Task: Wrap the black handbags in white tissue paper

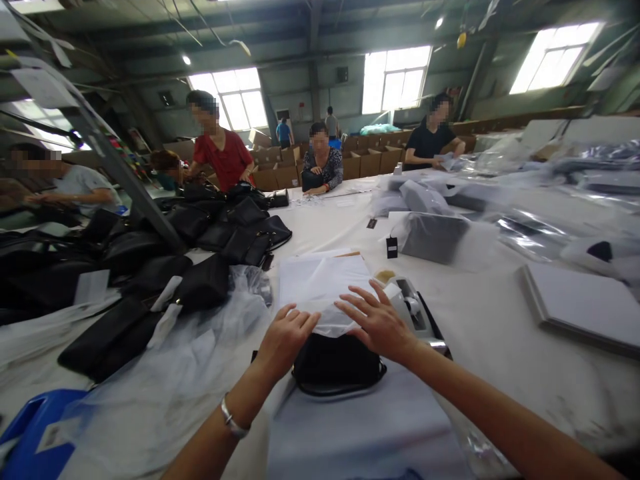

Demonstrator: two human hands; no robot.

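A black handbag [340,363] lies in front of me, with a thin translucent white sheet [333,313] over its far part. My left hand [286,339] has its fingers curled at the sheet's left edge and appears to pinch it. On the other side, my right hand [383,323] rests with fingers spread over the sheet, its thumb close to the bag. Beyond both hands lies a stack of white paper [320,270]. A grey-white tape dispenser [413,310] stands just right of my right hand, partly hidden by it.
Many black handbags [200,280] are heaped at left beside clear plastic bags [210,353] and a blue container [37,433]. Wrapped bags [433,237], a black tag [392,248] and a white board stack [585,303] lie at right. Several people work around the table [325,227].
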